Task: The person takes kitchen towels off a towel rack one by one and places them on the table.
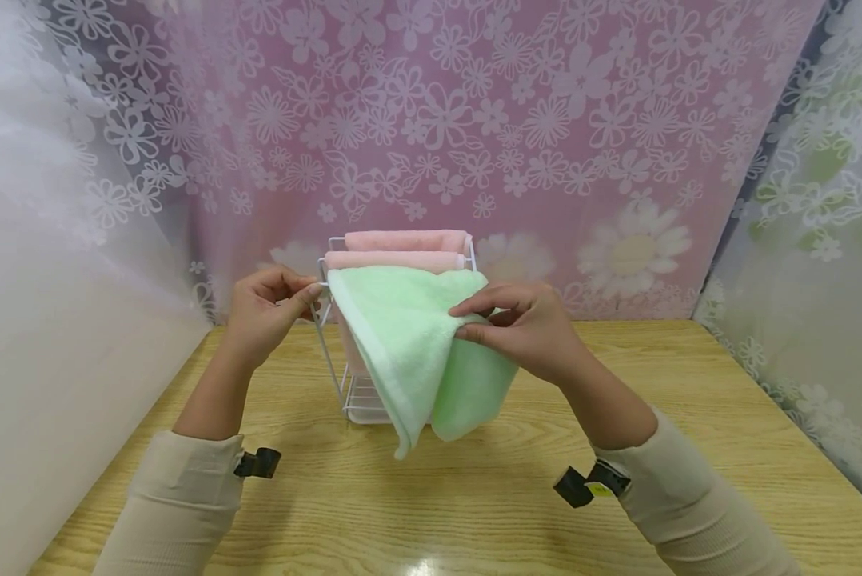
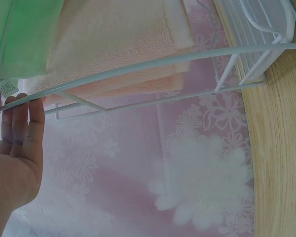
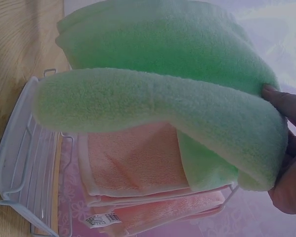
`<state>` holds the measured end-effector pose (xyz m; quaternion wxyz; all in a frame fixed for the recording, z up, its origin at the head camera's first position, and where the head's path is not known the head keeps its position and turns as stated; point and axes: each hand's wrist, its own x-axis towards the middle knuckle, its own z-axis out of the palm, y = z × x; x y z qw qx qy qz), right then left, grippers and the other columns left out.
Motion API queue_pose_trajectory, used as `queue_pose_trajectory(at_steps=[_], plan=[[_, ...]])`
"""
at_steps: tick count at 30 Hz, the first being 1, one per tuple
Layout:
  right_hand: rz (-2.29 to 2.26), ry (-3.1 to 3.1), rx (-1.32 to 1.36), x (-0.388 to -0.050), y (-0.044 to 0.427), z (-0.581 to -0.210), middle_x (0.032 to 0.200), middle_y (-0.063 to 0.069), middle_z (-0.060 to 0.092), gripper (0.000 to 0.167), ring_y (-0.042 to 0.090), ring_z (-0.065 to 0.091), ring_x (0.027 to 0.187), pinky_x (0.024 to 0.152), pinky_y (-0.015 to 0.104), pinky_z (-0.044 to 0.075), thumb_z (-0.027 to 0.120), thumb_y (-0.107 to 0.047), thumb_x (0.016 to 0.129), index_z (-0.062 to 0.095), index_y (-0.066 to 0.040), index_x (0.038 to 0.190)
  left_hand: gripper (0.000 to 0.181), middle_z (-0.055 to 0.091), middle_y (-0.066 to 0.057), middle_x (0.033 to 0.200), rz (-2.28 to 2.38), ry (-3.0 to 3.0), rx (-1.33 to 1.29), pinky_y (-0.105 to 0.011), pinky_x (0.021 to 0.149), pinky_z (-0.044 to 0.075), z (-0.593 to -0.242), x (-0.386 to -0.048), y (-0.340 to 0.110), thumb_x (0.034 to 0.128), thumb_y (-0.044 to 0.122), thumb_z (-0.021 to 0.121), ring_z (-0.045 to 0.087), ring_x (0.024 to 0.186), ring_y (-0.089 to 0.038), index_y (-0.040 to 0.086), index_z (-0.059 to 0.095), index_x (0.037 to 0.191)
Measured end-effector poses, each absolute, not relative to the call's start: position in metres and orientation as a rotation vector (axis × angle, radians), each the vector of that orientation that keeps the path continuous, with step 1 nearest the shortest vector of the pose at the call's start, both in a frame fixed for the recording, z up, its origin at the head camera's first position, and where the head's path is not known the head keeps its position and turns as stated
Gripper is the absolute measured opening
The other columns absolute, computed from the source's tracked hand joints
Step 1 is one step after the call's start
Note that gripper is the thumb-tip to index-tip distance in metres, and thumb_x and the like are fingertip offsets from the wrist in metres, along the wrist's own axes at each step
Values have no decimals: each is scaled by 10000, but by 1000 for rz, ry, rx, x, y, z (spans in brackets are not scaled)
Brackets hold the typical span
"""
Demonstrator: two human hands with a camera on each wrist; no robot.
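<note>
Pinching green towel [image 1: 402,320]: right hand [image 1: 528,330]; gripping white rack [image 2: 187,56]: left hand [image 1: 261,310].

Both forearms [image 1: 211,400] extend forward, left grip [image 1: 264,312] and right grip [image 1: 530,328] each pinching.

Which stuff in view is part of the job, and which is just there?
Part of the job:
- green towel, pinched by the right hand
- white wire rack, held by the left hand
- two pink towels, hanging on the rack; likely same job

Just there:
- floral curtain behind
- wood-grain tabletop, only support
</note>
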<state>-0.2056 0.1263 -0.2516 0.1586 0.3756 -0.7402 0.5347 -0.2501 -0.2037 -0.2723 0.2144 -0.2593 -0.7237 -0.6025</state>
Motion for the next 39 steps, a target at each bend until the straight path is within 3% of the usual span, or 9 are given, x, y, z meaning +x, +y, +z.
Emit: queue_pose_trajectory(at_steps=[10, 15, 20, 27, 30, 35, 39], plan=[[1543, -2118, 1060, -205, 131, -258, 914, 98, 707, 173, 142, 654, 785, 635, 319, 611, 771, 106, 766, 750, 35, 922, 65, 692, -53, 774, -1715, -1979, -730, -265, 599, 599, -272, -250, -203, 891, -52, 670, 644, 632, -145, -83, 661, 835], [1565, -2111, 1046, -205, 134, -260, 927, 79, 703, 166, 145, 642, 773, 625, 313, 608, 761, 115, 772, 744, 47, 922, 120, 680, -160, 783, -1709, -1976, -724, -275, 600, 602, -272, -250, -203, 888, -40, 680, 648, 628, -154, -145, 632, 858], [1563, -2116, 1056, -204, 137, -263, 908, 87, 692, 165, 142, 638, 742, 606, 305, 605, 760, 118, 771, 741, 50, 920, 99, 699, -72, 782, -1716, -1967, -733, -284, 609, 605, -272, -250, -203, 889, -65, 665, 663, 630, -170, -146, 625, 850], [1543, -2119, 1045, -206, 140, -270, 880, 82, 699, 165, 130, 649, 745, 603, 315, 608, 774, 112, 759, 748, 34, 902, 111, 678, -52, 757, -1750, -1953, -706, -289, 600, 604, -273, -251, -203, 887, -80, 660, 650, 611, -163, -8, 691, 808], [1517, -2138, 1019, -207, 141, -273, 871, 79, 703, 159, 119, 638, 770, 605, 305, 606, 785, 95, 756, 755, 18, 891, 68, 660, -67, 728, -1762, -1957, -687, -282, 597, 601, -273, -251, -204, 887, -43, 680, 634, 608, -164, -41, 681, 820], [1478, -2231, 936, -210, 144, -280, 904, 91, 723, 141, 115, 647, 782, 606, 292, 600, 805, 38, 764, 767, -12, 891, 142, 659, -62, 728, -1762, -1967, -673, -276, 600, 600, -272, -250, -204, 887, -12, 695, 632, 617, -160, -138, 636, 858], [1478, -2278, 907, -212, 147, -285, 948, 119, 728, 131, 130, 647, 783, 611, 295, 597, 807, 5, 778, 770, -12, 903, 110, 656, -66, 732, -1763, -1967, -681, -276, 605, 601, -272, -251, -204, 889, -20, 689, 635, 615, -161, -117, 650, 854]])
